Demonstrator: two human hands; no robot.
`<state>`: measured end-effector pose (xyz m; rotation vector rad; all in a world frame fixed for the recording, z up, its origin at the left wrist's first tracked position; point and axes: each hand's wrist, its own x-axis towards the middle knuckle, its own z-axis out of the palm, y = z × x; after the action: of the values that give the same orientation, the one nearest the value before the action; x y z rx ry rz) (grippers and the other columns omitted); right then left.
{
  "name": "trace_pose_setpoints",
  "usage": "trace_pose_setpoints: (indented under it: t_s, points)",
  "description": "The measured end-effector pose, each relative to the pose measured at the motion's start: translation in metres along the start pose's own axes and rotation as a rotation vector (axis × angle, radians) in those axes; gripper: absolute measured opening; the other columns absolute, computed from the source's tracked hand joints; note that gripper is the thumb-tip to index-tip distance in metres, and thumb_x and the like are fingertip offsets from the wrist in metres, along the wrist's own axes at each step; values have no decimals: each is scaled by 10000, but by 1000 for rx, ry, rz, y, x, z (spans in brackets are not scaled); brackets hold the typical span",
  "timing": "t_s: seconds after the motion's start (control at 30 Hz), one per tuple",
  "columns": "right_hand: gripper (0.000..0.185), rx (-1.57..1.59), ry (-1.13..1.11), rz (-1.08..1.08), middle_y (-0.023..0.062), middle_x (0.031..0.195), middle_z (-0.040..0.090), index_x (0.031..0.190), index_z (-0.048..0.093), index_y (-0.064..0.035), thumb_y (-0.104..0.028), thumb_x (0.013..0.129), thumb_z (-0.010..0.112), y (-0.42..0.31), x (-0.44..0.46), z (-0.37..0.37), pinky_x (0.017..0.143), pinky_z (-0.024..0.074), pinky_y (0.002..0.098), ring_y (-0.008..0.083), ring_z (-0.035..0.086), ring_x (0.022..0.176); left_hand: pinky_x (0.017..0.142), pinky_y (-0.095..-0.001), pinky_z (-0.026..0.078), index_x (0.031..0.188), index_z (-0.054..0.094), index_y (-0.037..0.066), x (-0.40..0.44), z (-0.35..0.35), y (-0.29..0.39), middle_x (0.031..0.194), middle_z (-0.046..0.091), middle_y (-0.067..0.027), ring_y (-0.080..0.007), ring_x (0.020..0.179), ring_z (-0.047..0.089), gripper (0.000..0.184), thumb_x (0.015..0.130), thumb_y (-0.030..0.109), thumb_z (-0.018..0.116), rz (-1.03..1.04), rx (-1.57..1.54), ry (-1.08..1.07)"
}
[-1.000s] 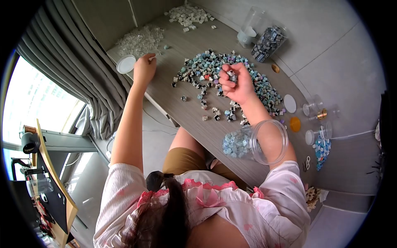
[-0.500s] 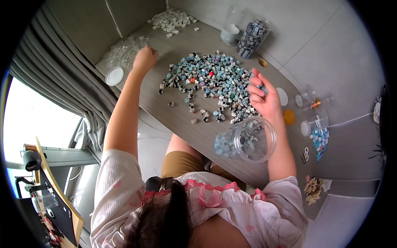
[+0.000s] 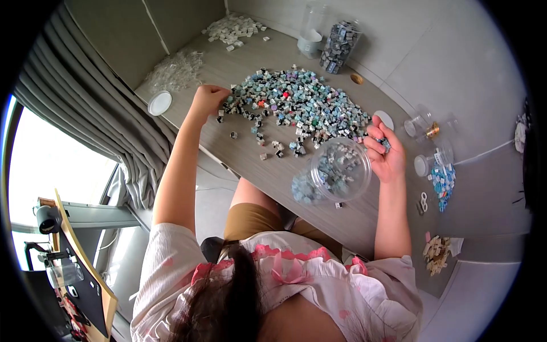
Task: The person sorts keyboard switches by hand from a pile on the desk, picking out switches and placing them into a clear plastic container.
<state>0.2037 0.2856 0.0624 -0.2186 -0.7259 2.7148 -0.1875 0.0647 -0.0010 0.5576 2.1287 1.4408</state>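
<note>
A wide heap of small keyboard switches (image 3: 310, 100), mostly teal, white and black, covers the middle of the table. At its left edge is my left hand (image 3: 209, 102), fingers pinched together and pointing right; whatever they hold is hidden. My right hand (image 3: 388, 154) is raised right of the heap, palm up, its fingers curled around several teal switches (image 3: 384, 143). Just left of that wrist, a clear plastic jar (image 3: 341, 170) lies on its side with its round mouth facing me. Teal switches (image 3: 307, 189) fill part of it.
Clear pieces (image 3: 176, 69) and white pieces (image 3: 233, 29) lie at the back left, near a white lid (image 3: 160, 103). A jar of dark switches (image 3: 340, 47) stands against the wall beside another clear jar (image 3: 311, 34). Blue pieces (image 3: 442, 185) and scissors (image 3: 422, 203) lie right.
My left hand has come down and right, from beside the clear pieces to the heap's edge. My right hand has moved right and down, away from the heap, still curled around switches.
</note>
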Motion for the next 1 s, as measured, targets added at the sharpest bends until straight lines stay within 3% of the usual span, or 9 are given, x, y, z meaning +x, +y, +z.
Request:
trace_pose_setpoints:
  t_s: [0.07, 0.17, 0.3, 0.4, 0.47, 0.57, 0.73, 0.87, 1.0]
  points:
    - [235, -88, 25, -35, -6, 780, 503, 1155, 601, -30, -150, 975, 507, -2, -14, 5, 398, 252, 178, 61, 404, 583, 550, -313, 480, 834, 723, -11, -13, 8, 13, 660, 648, -112, -207, 568, 601, 252, 741, 223, 734, 97, 380, 61]
    - [234, -268, 67, -136, -10, 783, 508, 1128, 622, -16, -152, 974, 511, -4, -36, 21, 411, 256, 183, 60, 413, 585, 651, -366, 523, 824, 725, -4, -3, 12, 2, 714, 676, -182, -282, 693, 675, 259, 714, 230, 747, 286, 618, 116]
    - [223, -660, 28, -457, -9, 774, 536, 1040, 646, 4, -163, 978, 512, 1, -46, 78, 461, 293, 200, 69, 441, 598, 686, -381, 524, 839, 723, -10, 6, 14, -2, 756, 684, -195, -323, 715, 676, 313, 676, 253, 768, 291, 675, 178]
    - [216, -1062, -195, -752, 8, 752, 550, 906, 634, 15, -174, 968, 547, 10, -38, 124, 522, 350, 231, 81, 471, 622, 684, -369, 518, 813, 720, -10, -5, 10, 12, 771, 683, -191, -306, 712, 678, 323, 687, 282, 769, 416, 469, 317]
    - [196, -1437, -359, -1003, 36, 738, 549, 822, 604, -3, -171, 923, 613, 21, -18, 144, 541, 391, 276, 135, 497, 609, 549, -291, 451, 829, 682, -21, -26, 15, 40, 620, 603, -77, -168, 571, 587, 278, 761, 243, 737, 440, 165, 313]
    - [146, -1882, -445, -853, 75, 739, 563, 786, 598, -44, -153, 840, 679, 35, -8, 150, 587, 450, 350, 258, 545, 653, 484, -220, 360, 872, 626, -7, -81, 32, 103, 591, 497, 22, -61, 534, 466, 198, 821, 173, 691, 433, -319, 138]
    - [95, -1802, -509, -763, 82, 772, 600, 806, 613, -40, -111, 793, 675, 40, -12, 143, 627, 483, 362, 259, 590, 701, 532, -194, 329, 893, 516, 53, -173, 75, 176, 779, 505, 0, -54, 633, 423, 108, 839, 41, 609, 464, -685, -303]
    - [67, -1653, -477, -875, 97, 791, 629, 831, 629, -14, -39, 768, 628, 37, -17, 134, 659, 504, 336, 242, 625, 723, 571, -210, 380, 911, 529, 51, -204, 101, 197, 841, 542, 7, -50, 672, 466, 133, 814, 29, 617, 464, -487, -507]
    - [116, -1342, -257, -1006, 78, 729, 608, 800, 602, 27, 56, 783, 490, 26, -32, 111, 613, 469, 261, 143, 581, 655, 634, -252, 424, 897, 546, 25, -216, 109, 195, 806, 503, -5, -92, 758, 493, 204, 736, 54, 668, 817, -47, -421]
